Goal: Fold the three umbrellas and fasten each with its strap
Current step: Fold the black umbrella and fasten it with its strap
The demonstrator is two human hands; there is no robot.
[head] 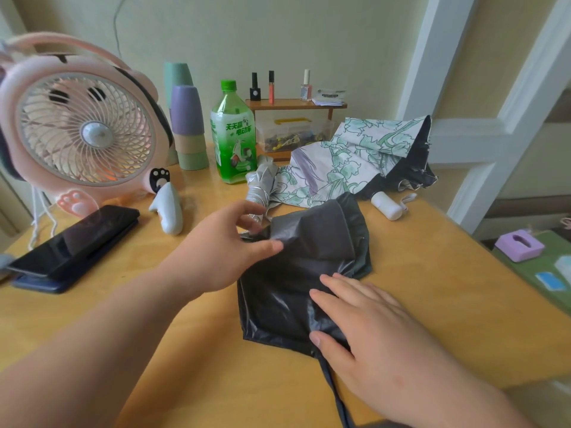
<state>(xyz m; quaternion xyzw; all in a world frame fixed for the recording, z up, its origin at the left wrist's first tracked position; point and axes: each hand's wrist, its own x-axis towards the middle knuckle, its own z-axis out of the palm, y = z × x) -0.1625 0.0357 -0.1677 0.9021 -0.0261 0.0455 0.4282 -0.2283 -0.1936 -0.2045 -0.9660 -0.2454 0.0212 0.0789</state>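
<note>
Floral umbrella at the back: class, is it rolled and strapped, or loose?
Loose. The floral umbrella sprawls in slack folds on the table, dark lining showing, no strap round it.

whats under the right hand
The right hand lies flat on the black umbrella, pressing its cloth onto the table. What the cloth covers beneath the palm cannot be seen.

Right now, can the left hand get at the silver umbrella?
Probably yes: the silver umbrella lies just beyond the left hand with nothing between, though it pinches the black umbrella.
</note>
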